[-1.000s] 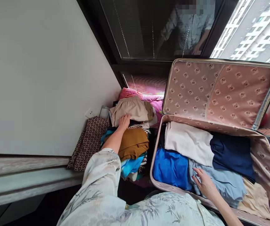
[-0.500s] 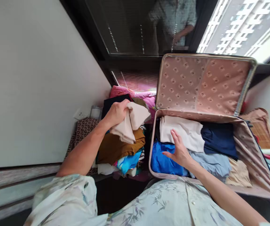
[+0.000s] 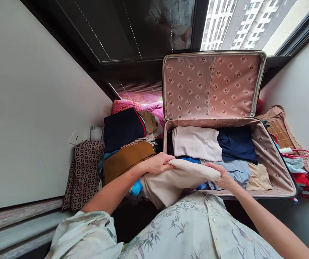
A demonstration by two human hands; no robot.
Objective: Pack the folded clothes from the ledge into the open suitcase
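Note:
A beige garment [image 3: 181, 180] is stretched between my two hands, in front of my body and over the near left edge of the suitcase. My left hand [image 3: 158, 163] grips its upper left part, and my right hand [image 3: 220, 175] pinches its right end. Its lower left part hangs down loosely. The open suitcase [image 3: 281, 180] holds a folded off-white garment [image 3: 197, 144], a navy one [image 3: 236, 144], a grey-blue one [image 3: 235, 172] and a tan one [image 3: 259, 177]. Blue fabric [image 3: 190, 160] is mostly hidden under the beige garment.
Left of the suitcase, clothes are piled up, with a brown garment [image 3: 127, 158] and a dark navy one [image 3: 123, 127] on top. A patterned brown cloth [image 3: 87, 172] lies by the wall socket [image 3: 76, 138]. The suitcase lid [image 3: 213, 86] leans upright by the window. A woven mat [image 3: 281, 126] stands at right.
My left hand has brought the beige garment rightward from over the pile. My right hand has come off the suitcase contents and taken hold of the garment's other end. The view has shifted.

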